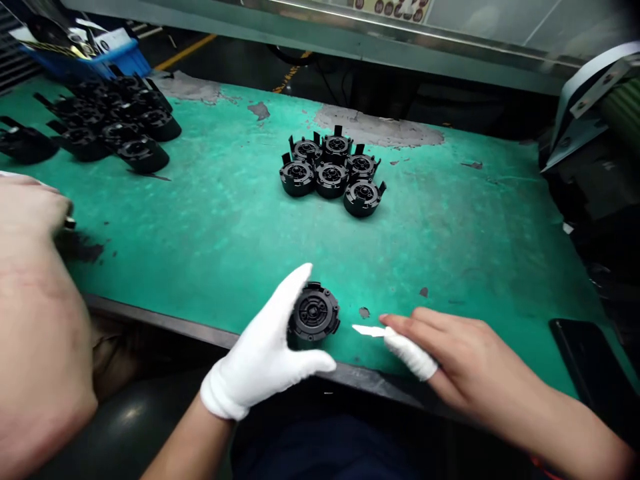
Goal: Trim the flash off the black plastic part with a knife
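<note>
A round black part (314, 313) lies near the front edge of the green table, its ribbed face up. My left hand (265, 347), in a white glove, curves around the left side of this part, thumb and fingers spread apart. To the right, my right hand (430, 343) is bare except for a white wrap on the thumb. It pinches a small white pointed blade (369, 331) between thumb and forefinger, with the tip directed left at the black part, not touching it.
Several black parts (331, 177) stand grouped mid-table on the green table (225, 233). More black parts (143, 153) crowd the back left, near a blue bin (117, 63). Another person's arm (40, 313) reaches in at left. A dark phone-like object (593, 367) lies at right.
</note>
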A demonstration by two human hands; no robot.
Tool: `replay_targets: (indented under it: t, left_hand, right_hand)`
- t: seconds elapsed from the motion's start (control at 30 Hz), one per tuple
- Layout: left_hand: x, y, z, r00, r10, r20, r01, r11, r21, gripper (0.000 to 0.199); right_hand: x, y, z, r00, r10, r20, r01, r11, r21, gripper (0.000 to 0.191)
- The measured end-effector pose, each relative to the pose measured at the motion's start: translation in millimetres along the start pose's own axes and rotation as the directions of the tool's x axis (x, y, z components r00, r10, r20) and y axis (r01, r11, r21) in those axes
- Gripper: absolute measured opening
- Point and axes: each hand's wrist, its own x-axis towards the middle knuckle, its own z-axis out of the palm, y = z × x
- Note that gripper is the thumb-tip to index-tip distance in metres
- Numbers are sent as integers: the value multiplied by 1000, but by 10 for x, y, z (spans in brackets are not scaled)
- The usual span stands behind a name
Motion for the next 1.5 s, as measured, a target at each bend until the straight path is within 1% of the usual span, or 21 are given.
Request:
replay_targets:
  t: [0.1,0.2,0.27,0.33,0.4,0.43,0.47,0.53,0.63,0.7,0.77,0.83,0.9,0.97,1.0,1.07,1.13,1.2,1.27,1.37,1.5]
  left_hand:
    - [-3,4,84,999,20,-29,-17,996,93,98]
    - [18,-7,114,998,55,-40,-51,993,108,88]
    - [24,-12,113,997,71,-36,-66,991,118,86]
    - [24,-11,107,997,73,-36,-68,989,128,84]
    - [24,-11,104,998,58,-35,-53,989,137,83]
    - [24,-12,105,998,53,-33,-48,989,138,83]
    - [24,-14,108,998,53,-31,-48,989,138,83]
    - [25,-22,116,997,64,-33,-59,989,135,83]
    - [25,-30,130,996,74,-56,-66,989,130,82]
    - [23,-27,135,995,73,-66,-64,989,132,81]
    - [22,-19,135,995,82,-66,-72,988,133,81]
    - [22,-14,129,994,92,-53,-85,987,133,81]
    - [25,-16,118,995,90,-39,-84,987,137,81]
    - [28,-23,105,997,76,-33,-71,988,140,81]
    - [30,-25,102,997,72,-35,-66,988,138,81]
    - [30,-19,110,997,71,-44,-65,990,126,82]
    - [22,7,153,995,76,-58,-69,991,113,84]
    - [7,52,238,994,87,-69,-80,992,100,86]
    - [-11,110,355,992,106,-73,-99,991,88,87]
    - [-27,200,518,989,121,-85,-115,990,76,83]
    - [-13,300,602,989,93,-113,-87,994,61,88]
  right_hand:
    - [88,-296,95,999,-43,15,44,997,-67,47]
    - [156,-409,161,1000,1,10,1,987,-159,53]
    - [197,-315,151,998,55,29,-47,972,-229,58]
    - [221,-85,94,978,204,32,-181,921,-344,57]
    - [206,190,10,917,398,-37,-372,817,-441,50]
    - [182,298,-29,900,429,-70,-415,800,-433,49]
    - [151,362,-59,905,415,-99,-418,816,-399,48]
    - [90,323,-77,951,299,-84,-311,914,-261,46]
    - [55,-59,-11,995,97,25,-94,991,-91,50]
    - [88,-333,40,997,30,67,-23,994,-108,55]
    - [154,-467,56,998,12,58,0,981,-195,57]
    - [232,-403,30,998,50,24,-40,945,-326,57]
    - [298,-175,-30,983,179,-28,-173,875,-452,54]
    - [326,113,-104,937,333,-108,-341,800,-493,50]
    - [321,237,-135,925,355,-139,-377,800,-466,50]
    - [275,387,-164,937,308,-164,-346,881,-323,49]
    - [197,390,-129,973,198,-118,-213,968,-129,48]
    - [111,299,-42,995,91,-45,-90,996,21,50]
    - [35,191,58,999,54,5,-55,996,70,56]
    - [-51,92,154,994,97,49,-101,991,84,60]
    - [-94,52,147,989,106,107,-120,984,129,56]
